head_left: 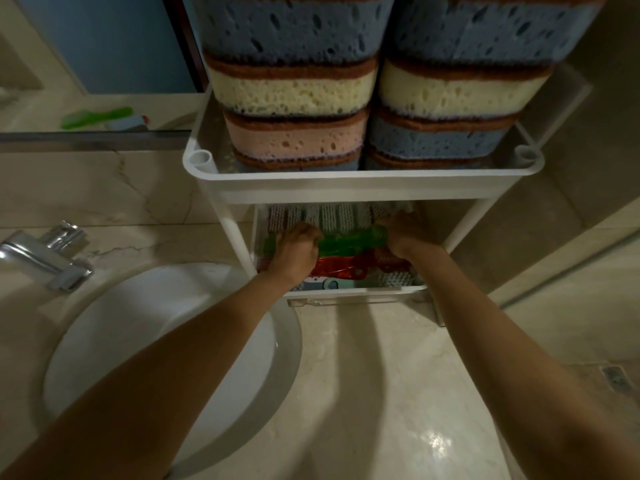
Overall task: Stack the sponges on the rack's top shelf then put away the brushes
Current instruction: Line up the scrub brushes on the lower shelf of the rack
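Note:
Two tall stacks of sponges, the left stack [294, 88] and the right stack [457, 88], fill the top shelf [360, 183] of the white rack. Each sponge is blue, cream or pink with a brown scouring layer. On the lower shelf [363, 291] lie several brushes, bristles showing at the back. My left hand [294, 252] and my right hand [403, 233] both reach under the top shelf and grip the two ends of a translucent green brush [346, 242]. A red brush [341, 268] lies just in front of it, and a pale brush [327, 283] sits at the shelf's front edge.
A white round sink [114, 327] lies at the left with a chrome tap [45, 259] above it. The marble counter [381, 393] runs in front of the rack. A mirror behind the counter reflects a green brush [97, 117]. A wall stands to the right of the rack.

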